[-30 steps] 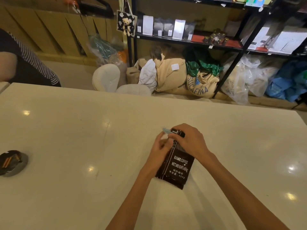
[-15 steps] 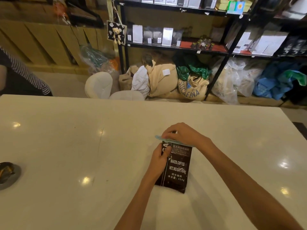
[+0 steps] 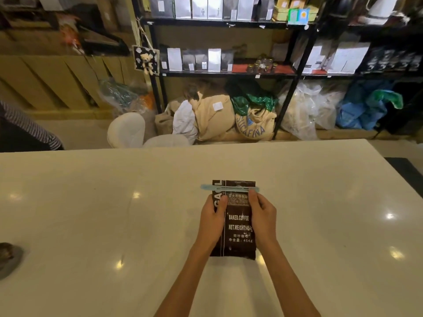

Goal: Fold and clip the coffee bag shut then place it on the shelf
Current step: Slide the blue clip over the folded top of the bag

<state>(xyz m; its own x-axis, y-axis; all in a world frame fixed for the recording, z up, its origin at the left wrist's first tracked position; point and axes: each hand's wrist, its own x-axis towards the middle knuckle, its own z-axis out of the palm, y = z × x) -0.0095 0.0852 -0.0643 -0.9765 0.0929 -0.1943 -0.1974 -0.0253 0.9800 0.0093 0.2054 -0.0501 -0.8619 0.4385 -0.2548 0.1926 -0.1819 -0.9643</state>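
Note:
A dark brown coffee bag (image 3: 238, 227) printed "BAKED.COFFEE" stands upright on the white table (image 3: 91, 225). A pale blue clip (image 3: 229, 188) lies straight across the bag just below its top edge. My left hand (image 3: 211, 219) grips the bag's left side and my right hand (image 3: 263, 217) grips its right side, thumbs on the front under the clip. The black metal shelf (image 3: 229, 74) stands beyond the table, with rows of white and dark bags on its boards.
Burlap sacks (image 3: 251, 120) and plastic bags (image 3: 304, 110) are piled under the shelf. A white chair (image 3: 128, 130) sits behind the table. A person's striped sleeve (image 3: 25, 129) shows at far left. A dark ashtray (image 3: 9, 257) rests at the table's left edge.
The bag has turned square to me and now stands straight. My right hand came off the top and clip and moved down onto the bag's right side. The view tilted upward.

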